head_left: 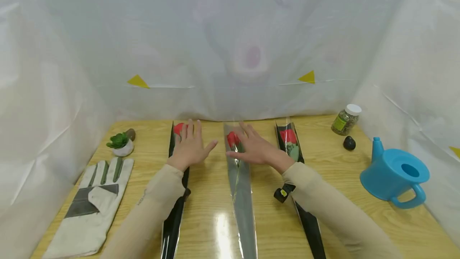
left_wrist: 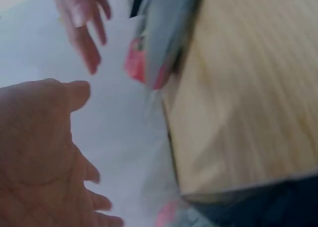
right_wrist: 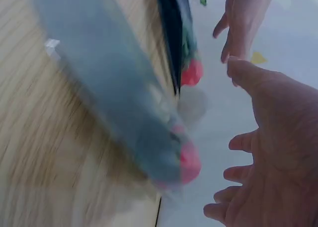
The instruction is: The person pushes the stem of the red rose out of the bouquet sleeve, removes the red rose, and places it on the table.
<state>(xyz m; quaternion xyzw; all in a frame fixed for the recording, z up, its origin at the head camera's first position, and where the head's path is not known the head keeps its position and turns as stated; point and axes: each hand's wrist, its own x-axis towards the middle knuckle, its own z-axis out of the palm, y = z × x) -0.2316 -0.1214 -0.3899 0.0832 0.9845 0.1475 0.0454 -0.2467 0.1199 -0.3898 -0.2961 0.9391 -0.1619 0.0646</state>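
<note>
Three wrapped roses (head_left: pixel 242 199) lay on the wooden counter (head_left: pixel 205 227), between a glove (head_left: pixel 86 219) and a blue watering can (head_left: pixel 386 175). We held our left hand (head_left: pixel 189 147) over the left rose (head_left: pixel 177 128) and our right hand (head_left: pixel 253 146) near the middle rose (head_left: pixel 232 139), both spread wide.

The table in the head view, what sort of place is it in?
Probably a makeshift screened workspace: pale sheeting hangs behind and on both sides of a wooden table, where three wrapped red flowers lie spaced apart.
</note>
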